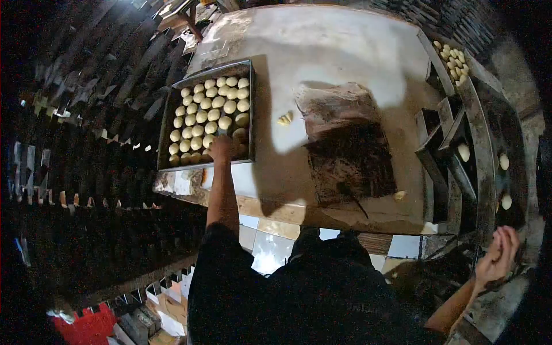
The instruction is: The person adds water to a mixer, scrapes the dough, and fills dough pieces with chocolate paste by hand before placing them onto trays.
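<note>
My left hand [222, 148] reaches down into the lower right part of a dark metal tray [252, 109]. Rows of round, pale dough balls [225, 122] fill that tray, and the hand touches or hovers over the ones near its front edge. Its fingers are mostly hidden, so what they hold cannot be seen. My right hand [499, 256] is raised at the lower right, palm up with fingers slightly curled and nothing visible in it. Nearest to it is a pale dough ball [506, 201] in a long dark trough [520, 172].
A dark stained cloth or sheet [345, 144] lies mid-table. Small dough scraps [284, 118] sit beside it. Metal tins [454, 144] stand at the table's right edge. More dough pieces [453, 60] lie in a container at the upper right. Dark stacked slats line the left side.
</note>
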The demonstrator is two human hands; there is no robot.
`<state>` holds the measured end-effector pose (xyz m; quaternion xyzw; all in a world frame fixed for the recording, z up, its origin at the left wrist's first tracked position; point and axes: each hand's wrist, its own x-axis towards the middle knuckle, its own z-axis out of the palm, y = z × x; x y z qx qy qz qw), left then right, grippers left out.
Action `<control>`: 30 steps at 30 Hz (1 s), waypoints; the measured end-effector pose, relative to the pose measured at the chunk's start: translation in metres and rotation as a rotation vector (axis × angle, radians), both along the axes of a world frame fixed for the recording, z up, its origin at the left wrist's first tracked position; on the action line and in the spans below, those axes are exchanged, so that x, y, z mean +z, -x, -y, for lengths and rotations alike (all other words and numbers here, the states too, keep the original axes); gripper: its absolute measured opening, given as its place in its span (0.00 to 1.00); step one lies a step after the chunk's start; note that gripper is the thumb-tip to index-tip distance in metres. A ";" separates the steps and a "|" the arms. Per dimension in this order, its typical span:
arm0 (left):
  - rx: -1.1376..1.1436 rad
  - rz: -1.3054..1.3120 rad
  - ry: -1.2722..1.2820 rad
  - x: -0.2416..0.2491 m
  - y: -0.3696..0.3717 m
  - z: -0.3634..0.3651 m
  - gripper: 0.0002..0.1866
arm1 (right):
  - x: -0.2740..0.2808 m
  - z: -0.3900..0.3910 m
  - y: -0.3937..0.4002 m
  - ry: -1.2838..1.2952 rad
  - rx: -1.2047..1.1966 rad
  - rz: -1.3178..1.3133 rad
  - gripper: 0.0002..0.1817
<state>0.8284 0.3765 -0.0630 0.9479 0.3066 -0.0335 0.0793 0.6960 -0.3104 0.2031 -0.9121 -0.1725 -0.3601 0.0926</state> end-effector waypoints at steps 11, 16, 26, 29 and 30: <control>-0.366 1.050 0.968 0.091 0.071 0.242 0.16 | -0.089 -0.152 -0.039 -0.529 0.452 -0.668 0.21; -0.636 0.673 0.895 0.157 0.124 0.371 0.36 | -0.123 -0.158 -0.048 -1.050 0.624 -1.080 0.25; -0.484 0.918 0.953 0.167 0.174 0.430 0.23 | -0.107 -0.128 -0.022 -0.988 0.960 -0.382 0.18; -0.538 1.117 0.829 0.156 0.190 0.449 0.26 | -0.113 -0.130 0.006 -1.168 0.879 -0.435 0.13; -0.490 1.078 1.001 0.165 0.191 0.450 0.26 | -0.114 -0.140 0.014 -1.172 0.788 -0.434 0.12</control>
